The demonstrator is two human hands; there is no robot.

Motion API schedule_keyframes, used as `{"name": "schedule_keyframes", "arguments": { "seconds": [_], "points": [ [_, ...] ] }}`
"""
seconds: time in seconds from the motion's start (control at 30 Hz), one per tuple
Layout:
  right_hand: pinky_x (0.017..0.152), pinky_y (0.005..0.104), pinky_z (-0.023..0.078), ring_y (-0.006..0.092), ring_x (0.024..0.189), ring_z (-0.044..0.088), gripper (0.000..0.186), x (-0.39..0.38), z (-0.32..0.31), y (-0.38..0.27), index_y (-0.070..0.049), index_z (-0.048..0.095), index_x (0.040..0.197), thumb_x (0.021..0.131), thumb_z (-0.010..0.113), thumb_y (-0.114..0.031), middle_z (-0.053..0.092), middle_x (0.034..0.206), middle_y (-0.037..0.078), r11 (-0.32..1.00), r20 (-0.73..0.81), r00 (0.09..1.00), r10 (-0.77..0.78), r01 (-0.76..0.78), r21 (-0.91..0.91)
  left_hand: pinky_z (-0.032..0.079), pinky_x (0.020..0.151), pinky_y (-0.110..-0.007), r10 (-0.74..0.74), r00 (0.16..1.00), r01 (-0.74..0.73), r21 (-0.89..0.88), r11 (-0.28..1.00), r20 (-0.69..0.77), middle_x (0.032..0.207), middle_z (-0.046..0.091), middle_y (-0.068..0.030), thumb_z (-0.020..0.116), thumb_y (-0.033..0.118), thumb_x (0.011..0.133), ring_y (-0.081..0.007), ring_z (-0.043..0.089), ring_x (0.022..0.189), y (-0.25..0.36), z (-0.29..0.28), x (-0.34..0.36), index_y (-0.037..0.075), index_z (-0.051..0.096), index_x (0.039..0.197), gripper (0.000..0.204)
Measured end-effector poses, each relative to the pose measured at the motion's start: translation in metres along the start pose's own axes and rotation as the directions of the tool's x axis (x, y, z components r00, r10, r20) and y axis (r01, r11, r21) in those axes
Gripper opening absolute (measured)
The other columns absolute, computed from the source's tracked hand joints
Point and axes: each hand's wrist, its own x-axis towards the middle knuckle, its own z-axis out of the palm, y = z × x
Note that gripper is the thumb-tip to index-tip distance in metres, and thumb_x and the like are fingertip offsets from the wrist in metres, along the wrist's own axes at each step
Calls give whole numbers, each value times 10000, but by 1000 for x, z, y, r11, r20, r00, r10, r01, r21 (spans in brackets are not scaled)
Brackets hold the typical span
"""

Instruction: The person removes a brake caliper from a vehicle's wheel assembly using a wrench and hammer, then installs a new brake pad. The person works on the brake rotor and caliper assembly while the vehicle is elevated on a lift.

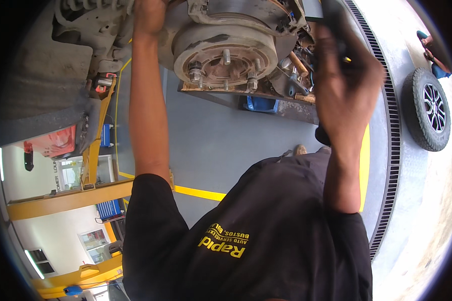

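Observation:
A wheel hub with its brake disc [226,55] hangs at the top middle, rusty and dusty, with several studs pointing toward me and nuts on some of them. My left hand [149,17] is raised beside the hub's left side, near the suspension parts. The top edge cuts it off, so its fingers are hidden. To the right of the hub, my right hand [344,88] is smeared by motion, its fingers wrapped round a dark tool [332,25]. A black end of that tool shows below the palm; its exact kind is unclear.
A bench [246,95] beneath the hub bears several hand tools, including a wooden-handled one [299,65]. A blue bin [261,104] sits under it. At right are a floor drain grate [392,135], a loose wheel [427,109] and another person [437,55]. Yellow lift arms [70,199] stand left.

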Motion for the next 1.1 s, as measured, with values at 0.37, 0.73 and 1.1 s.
{"name": "schedule_keyframes", "arguments": {
  "seconds": [0.37,0.73,1.1],
  "points": [
    [866,369,550,266,977,755,439,-5,18,26,39,604,1396,977,648,-83,733,1120,287,964,-18,979,-202,202,170,443,1027,-418,-12,999,14,58,998,-37,1061,653,-122,252,653,1089,-253,623,1074,1,3,7,-2,622,1112,753],
    [815,382,565,301,930,764,421,-9,21,22,66,612,1363,990,652,-124,730,1100,298,986,163,975,-150,161,-53,447,1035,-417,-36,996,39,41,998,-79,1089,665,-122,259,652,1089,-260,625,1088,0,5,12,7,632,1113,746],
    [511,238,434,56,582,541,363,-13,-72,60,78,600,1359,1049,609,-112,614,723,12,999,-209,977,40,-34,33,479,952,-398,205,934,-13,545,838,-293,1161,643,-124,510,320,1092,-255,629,1054,44,61,-35,-3,646,1159,357]
  ]
}}
